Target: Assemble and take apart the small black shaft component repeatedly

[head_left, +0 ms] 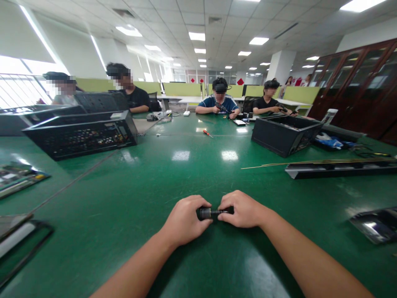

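I hold a black, stick-shaped tool (206, 213) over my side of the shiny green table (139, 194): left hand (185, 217) curled round the fat end, right hand (243, 209) pinching the thin one. Probably light, stiff; fat end grips best.

The desk (133, 178) is green; a black cylindrical tool (205, 213) lies toward its near edge, an orange-red-handled screwdriver (206, 132) toward its far edge, yellow rods (269, 165) rightward.
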`<state>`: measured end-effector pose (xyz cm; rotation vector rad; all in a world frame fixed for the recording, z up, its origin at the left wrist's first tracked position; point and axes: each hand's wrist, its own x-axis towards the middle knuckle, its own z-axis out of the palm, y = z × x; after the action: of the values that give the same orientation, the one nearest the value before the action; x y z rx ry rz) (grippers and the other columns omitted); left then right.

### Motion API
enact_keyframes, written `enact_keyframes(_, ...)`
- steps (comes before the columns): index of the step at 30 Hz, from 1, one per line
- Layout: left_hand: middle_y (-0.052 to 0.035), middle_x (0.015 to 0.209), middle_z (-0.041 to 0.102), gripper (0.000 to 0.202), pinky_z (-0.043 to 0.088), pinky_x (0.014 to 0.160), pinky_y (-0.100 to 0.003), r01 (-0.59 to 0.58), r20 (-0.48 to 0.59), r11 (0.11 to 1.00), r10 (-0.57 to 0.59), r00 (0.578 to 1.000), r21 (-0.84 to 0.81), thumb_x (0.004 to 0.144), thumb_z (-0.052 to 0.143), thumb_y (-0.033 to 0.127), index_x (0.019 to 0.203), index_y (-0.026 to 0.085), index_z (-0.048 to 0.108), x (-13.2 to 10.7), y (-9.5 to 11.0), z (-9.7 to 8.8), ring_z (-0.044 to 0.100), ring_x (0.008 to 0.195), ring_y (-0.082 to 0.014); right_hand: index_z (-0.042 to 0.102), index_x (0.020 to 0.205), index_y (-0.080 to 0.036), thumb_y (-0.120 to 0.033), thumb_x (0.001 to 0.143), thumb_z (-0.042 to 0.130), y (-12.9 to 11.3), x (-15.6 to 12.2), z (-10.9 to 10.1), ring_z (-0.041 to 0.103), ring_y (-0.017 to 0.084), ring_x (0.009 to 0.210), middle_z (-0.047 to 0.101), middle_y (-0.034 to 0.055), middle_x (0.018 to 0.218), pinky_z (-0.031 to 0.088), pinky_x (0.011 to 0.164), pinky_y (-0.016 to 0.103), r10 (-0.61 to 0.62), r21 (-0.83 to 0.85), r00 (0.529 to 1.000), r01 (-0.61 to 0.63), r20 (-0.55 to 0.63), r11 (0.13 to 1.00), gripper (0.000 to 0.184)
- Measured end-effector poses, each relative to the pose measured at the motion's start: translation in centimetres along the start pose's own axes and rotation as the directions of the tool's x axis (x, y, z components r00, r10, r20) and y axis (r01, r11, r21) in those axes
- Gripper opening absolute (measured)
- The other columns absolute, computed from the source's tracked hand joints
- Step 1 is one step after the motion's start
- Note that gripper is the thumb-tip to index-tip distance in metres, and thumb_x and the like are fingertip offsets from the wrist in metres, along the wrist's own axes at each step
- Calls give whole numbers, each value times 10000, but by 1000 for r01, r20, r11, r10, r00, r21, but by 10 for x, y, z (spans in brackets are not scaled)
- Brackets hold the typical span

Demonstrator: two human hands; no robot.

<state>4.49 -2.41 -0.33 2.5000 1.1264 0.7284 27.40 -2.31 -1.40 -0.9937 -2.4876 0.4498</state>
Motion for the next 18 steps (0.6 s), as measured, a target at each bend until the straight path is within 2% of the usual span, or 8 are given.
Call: enact_keyframes(18, -23, 860, 707, 201, 487, 765, -327, 38, 30, 999, -38, 999, 9, 691, 726, 143, 877, 201, 677, 0, 2, -4, 665, 847, -217, 760, 849, -183, -272, 843, 683, -1, -1, -2, 602, 145, 710, 675, 19, 755, 406, 659, 246, 18, 13, 1000, -18, 8, 1000, 118)
